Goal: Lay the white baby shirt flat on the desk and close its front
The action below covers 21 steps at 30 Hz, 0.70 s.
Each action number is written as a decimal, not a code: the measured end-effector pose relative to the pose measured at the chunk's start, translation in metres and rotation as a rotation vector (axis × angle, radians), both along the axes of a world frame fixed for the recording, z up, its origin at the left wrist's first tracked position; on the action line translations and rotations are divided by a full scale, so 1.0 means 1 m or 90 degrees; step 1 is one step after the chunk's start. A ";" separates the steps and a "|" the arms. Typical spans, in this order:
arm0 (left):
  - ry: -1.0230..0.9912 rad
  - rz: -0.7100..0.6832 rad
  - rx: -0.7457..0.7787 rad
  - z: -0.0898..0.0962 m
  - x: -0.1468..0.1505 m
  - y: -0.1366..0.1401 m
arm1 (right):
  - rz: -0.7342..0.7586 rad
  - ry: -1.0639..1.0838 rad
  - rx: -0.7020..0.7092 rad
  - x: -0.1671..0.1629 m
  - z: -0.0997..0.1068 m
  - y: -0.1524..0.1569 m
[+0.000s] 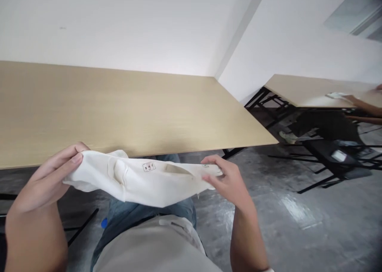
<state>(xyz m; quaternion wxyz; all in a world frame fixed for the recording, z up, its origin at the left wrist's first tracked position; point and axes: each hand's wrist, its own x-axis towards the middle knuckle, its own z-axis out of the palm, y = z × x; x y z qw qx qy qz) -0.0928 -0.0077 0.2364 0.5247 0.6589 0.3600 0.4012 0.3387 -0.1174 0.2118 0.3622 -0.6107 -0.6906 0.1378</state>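
Note:
A white cloth (149, 188) with a small printed mark hangs stretched between my hands, over my lap and just in front of the table's near edge. It is folded and creased, with a raised fold on its left part and a gap-like opening on its right part. My left hand (55, 172) pinches the left end, thumb on top. At the other end, my right hand (228, 178) has thumb and fingers around the cloth's tip, slightly blurred. Whether the cloth is a bag or a garment I cannot tell.
A light wooden table (134, 108) stands before me, against a white wall (119, 25). To the right is a second table (316, 89), where another person's arm (364, 106) rests near a white item. A black stool (337, 156) stands on the grey floor (283, 224).

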 end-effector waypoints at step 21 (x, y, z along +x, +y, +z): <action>0.121 0.271 0.119 0.001 -0.015 -0.016 | 0.015 0.140 0.211 -0.017 0.000 -0.007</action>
